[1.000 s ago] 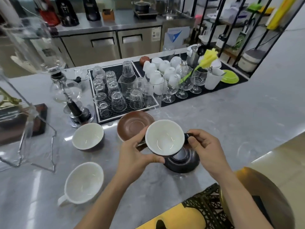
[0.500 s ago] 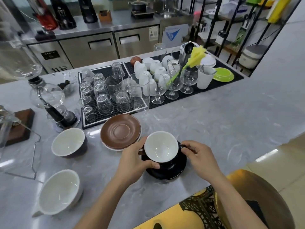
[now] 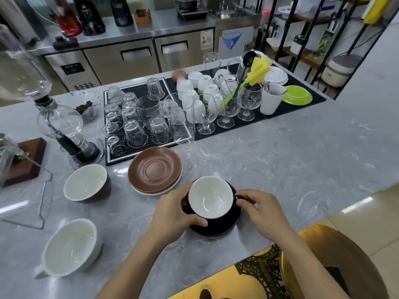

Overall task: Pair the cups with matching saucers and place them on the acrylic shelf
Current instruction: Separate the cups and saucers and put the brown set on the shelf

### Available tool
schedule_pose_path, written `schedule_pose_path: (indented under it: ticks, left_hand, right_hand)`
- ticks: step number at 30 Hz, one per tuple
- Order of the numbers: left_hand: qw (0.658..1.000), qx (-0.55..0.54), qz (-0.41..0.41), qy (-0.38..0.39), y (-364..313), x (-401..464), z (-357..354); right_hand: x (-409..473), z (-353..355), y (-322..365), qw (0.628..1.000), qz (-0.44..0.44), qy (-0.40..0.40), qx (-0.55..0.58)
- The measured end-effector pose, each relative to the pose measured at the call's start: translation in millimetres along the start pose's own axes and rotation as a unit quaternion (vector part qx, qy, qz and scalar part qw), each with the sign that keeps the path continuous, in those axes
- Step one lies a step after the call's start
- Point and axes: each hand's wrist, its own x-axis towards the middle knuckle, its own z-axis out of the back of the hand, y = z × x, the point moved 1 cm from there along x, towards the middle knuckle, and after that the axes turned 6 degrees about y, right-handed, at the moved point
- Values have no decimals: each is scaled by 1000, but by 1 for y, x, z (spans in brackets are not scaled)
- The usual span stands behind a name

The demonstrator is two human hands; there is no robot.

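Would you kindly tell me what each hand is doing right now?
Left hand: grips the black cup on the black saucer.
Right hand: pinches the cup's handle.

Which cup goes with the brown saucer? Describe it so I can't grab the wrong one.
Start at the black rubber mat of upturned glasses; the brown saucer lies on a white one just in front. The brown cup stands left of that stack, upright on the grey counter. It alone has a brown outside: the white cup nearer you is white all over, and the black cup is between both hands.
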Motion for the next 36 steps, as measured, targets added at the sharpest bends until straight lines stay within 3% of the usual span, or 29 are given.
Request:
schedule_pose_path:
  ticks: [22, 36]
  left_hand:
    - [999, -41, 12, 0, 6, -2, 2]
    - [1000, -29, 2, -10, -2, -9, 2]
  right_hand:
    - [-5, 3, 6, 999, 13, 4, 35]
    - [-8, -1, 7, 1000, -9, 13, -3]
